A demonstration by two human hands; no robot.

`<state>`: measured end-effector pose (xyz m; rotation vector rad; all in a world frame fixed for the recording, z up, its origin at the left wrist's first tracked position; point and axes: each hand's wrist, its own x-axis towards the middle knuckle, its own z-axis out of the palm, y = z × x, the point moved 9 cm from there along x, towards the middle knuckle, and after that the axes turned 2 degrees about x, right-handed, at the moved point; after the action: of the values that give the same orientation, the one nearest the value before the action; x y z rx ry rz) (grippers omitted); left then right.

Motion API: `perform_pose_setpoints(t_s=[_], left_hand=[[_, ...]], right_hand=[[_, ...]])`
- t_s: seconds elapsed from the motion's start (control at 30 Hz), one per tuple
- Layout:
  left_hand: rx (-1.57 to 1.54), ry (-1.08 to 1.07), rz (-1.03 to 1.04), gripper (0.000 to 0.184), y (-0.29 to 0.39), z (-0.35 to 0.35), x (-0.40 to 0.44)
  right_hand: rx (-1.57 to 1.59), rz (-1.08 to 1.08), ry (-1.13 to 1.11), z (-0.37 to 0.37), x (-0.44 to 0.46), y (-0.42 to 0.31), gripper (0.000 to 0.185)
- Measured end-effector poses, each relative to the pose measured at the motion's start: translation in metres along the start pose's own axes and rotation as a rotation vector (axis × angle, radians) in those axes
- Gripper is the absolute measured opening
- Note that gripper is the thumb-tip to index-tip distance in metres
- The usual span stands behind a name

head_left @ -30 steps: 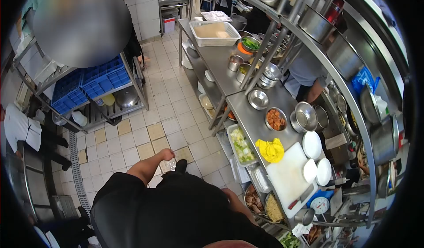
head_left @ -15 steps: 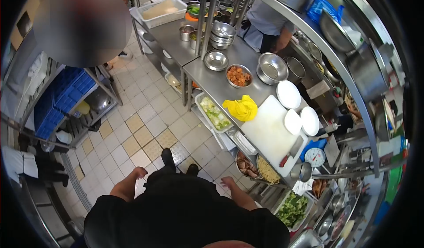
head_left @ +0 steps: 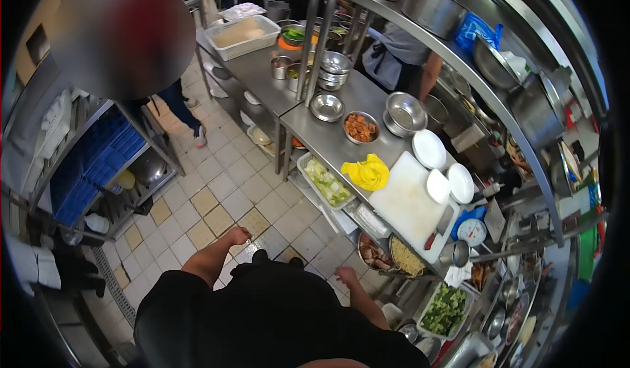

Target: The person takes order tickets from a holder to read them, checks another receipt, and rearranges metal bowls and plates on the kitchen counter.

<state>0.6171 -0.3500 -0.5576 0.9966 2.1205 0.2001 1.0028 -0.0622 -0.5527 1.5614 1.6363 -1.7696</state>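
My left hand [head_left: 239,235] is out in front of my body over the tiled floor, its fingers loosely curled with nothing visible in them. Lower down on the other side, my right hand [head_left: 346,276] hangs beside the steel work table [head_left: 308,128], touching nothing; its fingers are slightly apart. Nearest to it is a bowl of meat pieces [head_left: 374,252] on the lower shelf, with a bowl of noodles [head_left: 407,256] alongside. Above these, a white cutting board [head_left: 407,191] lies on the table, near a yellow cloth [head_left: 366,172] and a red-handled knife [head_left: 430,241].
Tiled floor [head_left: 220,220] runs between the table and a rack of blue crates [head_left: 98,164]. A person in dark trousers [head_left: 178,109] stands in the aisle ahead. Behind the table is a co-worker's arm [head_left: 430,74]. Chopped greens [head_left: 445,309] fill a tub at lower right.
My left hand has swung forward and up, while my right hand has moved slightly. The person ahead has shifted, and a leg and shoe now show. The table appears a little farther right.
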Motion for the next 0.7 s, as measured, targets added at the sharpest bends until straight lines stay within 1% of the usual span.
perform_pose_setpoints(t_s=[0.07,0.13,0.17,0.2,0.23,0.27,0.3,0.33,0.37,0.43,0.47,0.5,0.53,0.57,0.6,0.63,0.67,0.7], left_hand=[[-0.001,-0.044,-0.054,0.04,-0.004,-0.003,0.001],[-0.015,-0.117,-0.086,0.044,0.008,-0.022,-0.008],[-0.021,-0.068,-0.047,0.042,-0.003,-0.018,0.005],[-0.031,-0.017,-0.011,0.041,-0.018,-0.008,0.011],[-0.047,0.033,0.018,0.04,-0.03,-0.005,0.018],[0.032,-0.013,0.057,0.039,-0.031,-0.005,0.021],[0.102,-0.059,0.088,0.038,-0.032,-0.002,0.019],[0.164,-0.11,0.112,0.037,-0.034,0.008,0.012],[0.329,-0.194,0.221,0.034,-0.04,0.025,0.014],[0.311,-0.468,-0.047,0.032,-0.03,0.001,-0.021],[0.357,-0.443,-0.007,0.032,-0.045,0.015,-0.012],[0.404,-0.417,0.037,0.031,-0.058,0.03,0.007],[0.453,-0.389,0.086,0.031,-0.063,0.04,0.017],[0.449,-0.317,0.181,0.03,-0.054,0.037,0.016],[0.447,-0.243,0.278,0.03,-0.042,0.032,0.016],[0.443,-0.172,0.377,0.029,-0.029,0.029,0.015],[0.422,-0.241,0.289,0.028,-0.032,0.034,0.015],[0.405,-0.307,0.206,0.027,-0.034,0.038,0.018]], right_hand=[[0.084,0.02,0.068,0.003,-0.023,0.001,0.027],[0.055,0.047,0.059,0.006,-0.038,0.013,0.032],[0.04,0.06,0.051,0.009,-0.044,0.02,0.034],[-0.012,0.014,0.052,0.004,-0.043,0.024,0.032],[-0.098,-0.127,0.065,-0.01,-0.035,0.03,0.029],[-0.314,-0.465,0.1,-0.026,-0.026,0.03,0.028],[-0.529,-0.807,0.194,-0.043,-0.037,0.027,0.026],[-0.642,-1.066,0.316,-0.064,-0.054,0.029,0.025],[-0.541,-0.817,0.446,-0.104,-0.072,0.01,0.019],[-0.26,-0.306,0.679,-0.169,-0.152,-0.05,0.009],[-0.169,-0.535,0.808,-0.19,-0.203,-0.102,0.01],[-0.164,-0.554,0.903,-0.223,-0.23,-0.127,0.012],[-0.186,-0.591,1.164,-0.261,-0.259,-0.139,0.014],[-0.272,-0.579,1.162,-0.273,-0.301,-0.186,0.021],[-0.32,-0.639,1.278,-0.314,-0.316,-0.195,0.023],[-0.304,-0.88,1.349,-0.322,-0.352,-0.233,0.025],[-0.267,-0.931,1.358,-0.332,-0.375,-0.264,0.028],[-0.4,-0.864,1.468,-0.328,-0.405,-0.299,0.031]])
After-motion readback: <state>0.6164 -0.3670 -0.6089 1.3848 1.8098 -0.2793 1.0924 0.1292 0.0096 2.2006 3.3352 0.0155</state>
